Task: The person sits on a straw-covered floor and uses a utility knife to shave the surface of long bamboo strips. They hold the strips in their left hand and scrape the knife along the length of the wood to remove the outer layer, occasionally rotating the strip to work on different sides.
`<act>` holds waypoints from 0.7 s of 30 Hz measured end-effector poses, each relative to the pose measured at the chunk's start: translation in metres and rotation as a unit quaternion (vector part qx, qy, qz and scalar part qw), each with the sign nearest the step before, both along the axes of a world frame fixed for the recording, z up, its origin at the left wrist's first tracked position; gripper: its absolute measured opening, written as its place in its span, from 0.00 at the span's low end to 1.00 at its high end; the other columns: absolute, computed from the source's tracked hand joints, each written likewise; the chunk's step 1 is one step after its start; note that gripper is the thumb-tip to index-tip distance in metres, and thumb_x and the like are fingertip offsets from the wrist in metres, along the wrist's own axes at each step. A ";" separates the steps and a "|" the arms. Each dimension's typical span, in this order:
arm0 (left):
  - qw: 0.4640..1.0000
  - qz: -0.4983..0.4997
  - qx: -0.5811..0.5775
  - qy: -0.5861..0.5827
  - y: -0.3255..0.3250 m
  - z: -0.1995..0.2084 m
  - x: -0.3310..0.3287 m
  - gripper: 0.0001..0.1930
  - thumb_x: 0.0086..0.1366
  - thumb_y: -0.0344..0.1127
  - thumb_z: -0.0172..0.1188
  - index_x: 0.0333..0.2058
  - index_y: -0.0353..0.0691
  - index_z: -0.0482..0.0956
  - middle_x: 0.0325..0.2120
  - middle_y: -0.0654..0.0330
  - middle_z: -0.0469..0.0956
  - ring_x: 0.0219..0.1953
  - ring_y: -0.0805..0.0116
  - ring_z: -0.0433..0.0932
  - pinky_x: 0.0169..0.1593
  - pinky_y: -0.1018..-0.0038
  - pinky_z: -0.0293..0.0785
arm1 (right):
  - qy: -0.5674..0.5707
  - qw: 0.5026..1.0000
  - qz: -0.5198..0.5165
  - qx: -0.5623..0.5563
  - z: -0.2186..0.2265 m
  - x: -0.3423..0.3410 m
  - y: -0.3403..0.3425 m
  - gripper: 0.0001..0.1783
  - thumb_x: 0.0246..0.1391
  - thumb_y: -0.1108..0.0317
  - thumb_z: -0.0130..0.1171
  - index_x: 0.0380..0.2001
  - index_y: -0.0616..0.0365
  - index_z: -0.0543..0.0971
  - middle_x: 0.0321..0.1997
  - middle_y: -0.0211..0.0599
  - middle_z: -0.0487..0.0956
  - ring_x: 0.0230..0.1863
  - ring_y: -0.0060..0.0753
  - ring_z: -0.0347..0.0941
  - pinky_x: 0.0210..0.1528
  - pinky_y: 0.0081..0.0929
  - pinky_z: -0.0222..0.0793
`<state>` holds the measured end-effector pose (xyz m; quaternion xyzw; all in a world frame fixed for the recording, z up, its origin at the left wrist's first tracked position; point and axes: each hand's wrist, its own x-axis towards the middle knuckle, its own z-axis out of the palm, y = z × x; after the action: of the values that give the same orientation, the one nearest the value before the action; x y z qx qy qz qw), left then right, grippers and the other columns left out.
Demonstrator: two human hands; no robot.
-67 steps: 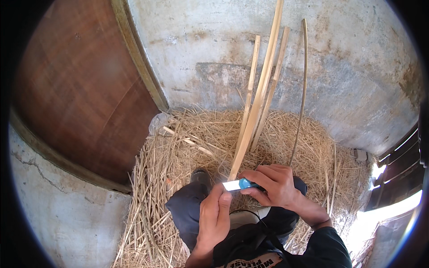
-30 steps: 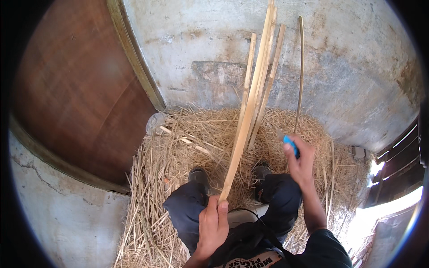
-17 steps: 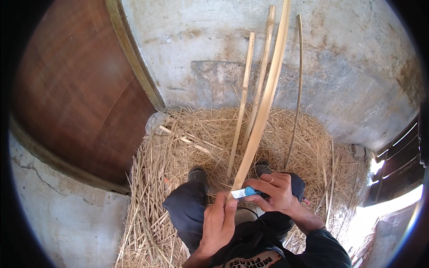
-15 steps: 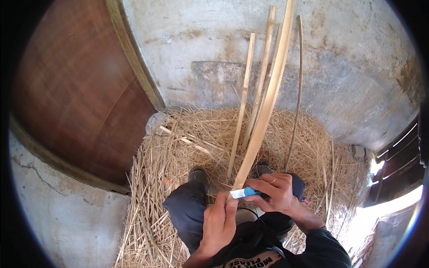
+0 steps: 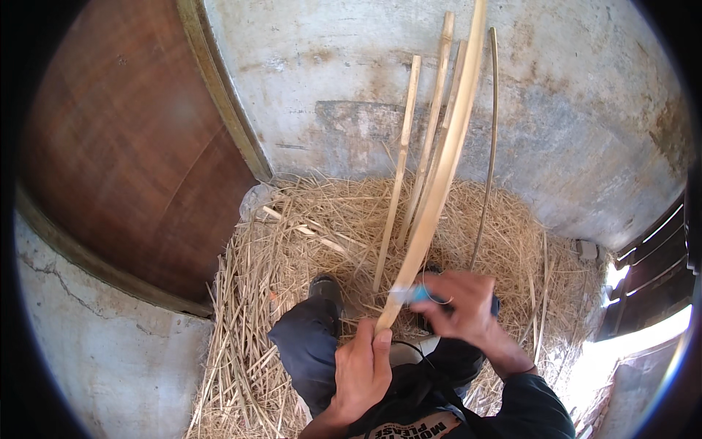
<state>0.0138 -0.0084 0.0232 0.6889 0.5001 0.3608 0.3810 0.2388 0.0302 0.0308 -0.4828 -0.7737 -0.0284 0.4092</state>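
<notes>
A long pale bamboo strip (image 5: 447,164) slants up from my lap past the top edge of the view. Its lower end is pinched between the thumb and fingers of my left hand (image 5: 362,372). My right hand (image 5: 468,304), smeared by motion, is closed on a knife (image 5: 417,294) with a blue part near its pale blade. The blade lies across the strip, a short way above my left hand. A thin curl loops beside the knife; its kind is hard to make out. The rest of the knife's handle is hidden in my fingers.
Several bamboo sticks (image 5: 404,157) lean against the stained concrete wall (image 5: 570,139). Straw-like shavings (image 5: 256,329) cover the floor around my boots (image 5: 325,289). A brown door panel (image 5: 131,154) stands at left, and dark slats (image 5: 654,271) with bright gaps are at right.
My right hand and the knife have moved up along the bamboo strip, away from my left hand. My left hand still grips the lower end, nearly in place.
</notes>
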 end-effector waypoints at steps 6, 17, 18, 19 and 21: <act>0.998 -0.017 -0.056 0.012 -0.020 -0.021 -0.009 0.12 0.81 0.39 0.53 0.45 0.34 0.74 0.21 0.42 0.76 0.26 0.33 0.80 0.31 0.49 0.73 | 0.074 0.996 -0.057 -0.014 0.010 0.040 0.031 0.13 0.55 0.66 0.77 0.41 0.61 0.89 0.39 0.43 0.89 0.30 0.38 0.87 0.34 0.28 0.82; 0.995 -0.028 -0.095 -0.001 -0.025 -0.026 -0.031 0.12 0.81 0.38 0.52 0.44 0.35 0.76 0.21 0.44 0.75 0.26 0.37 0.80 0.33 0.52 0.73 | 0.085 0.991 -0.107 0.001 0.005 0.063 0.051 0.15 0.59 0.61 0.75 0.42 0.61 0.89 0.36 0.44 0.90 0.32 0.40 0.88 0.33 0.31 0.82; 0.994 -0.029 -0.102 0.000 -0.028 -0.026 -0.034 0.12 0.81 0.38 0.51 0.44 0.35 0.76 0.21 0.44 0.75 0.26 0.38 0.80 0.33 0.52 0.73 | 0.106 0.986 -0.130 -0.002 0.006 0.070 0.056 0.15 0.60 0.60 0.75 0.42 0.61 0.89 0.36 0.45 0.90 0.32 0.40 0.88 0.34 0.32 0.82; 0.994 -0.029 -0.106 -0.004 -0.030 -0.029 -0.035 0.12 0.81 0.38 0.51 0.44 0.35 0.76 0.21 0.45 0.75 0.26 0.38 0.79 0.33 0.53 0.73 | 0.089 0.989 -0.116 0.008 0.008 0.076 0.061 0.16 0.61 0.58 0.74 0.42 0.61 0.90 0.36 0.45 0.90 0.31 0.40 0.88 0.34 0.32 0.82; 0.993 -0.028 -0.113 -0.011 -0.033 -0.035 -0.038 0.12 0.81 0.38 0.51 0.43 0.35 0.75 0.21 0.45 0.75 0.25 0.39 0.79 0.32 0.54 0.72 | 0.055 0.994 -0.088 0.028 0.012 0.085 0.070 0.18 0.63 0.55 0.72 0.43 0.61 0.90 0.35 0.45 0.89 0.30 0.39 0.87 0.34 0.33 0.82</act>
<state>-0.0245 -0.0415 -0.0119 0.6512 0.5143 0.2989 0.4713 0.3234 0.1005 0.0430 -0.5383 -0.7035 -0.0590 0.4602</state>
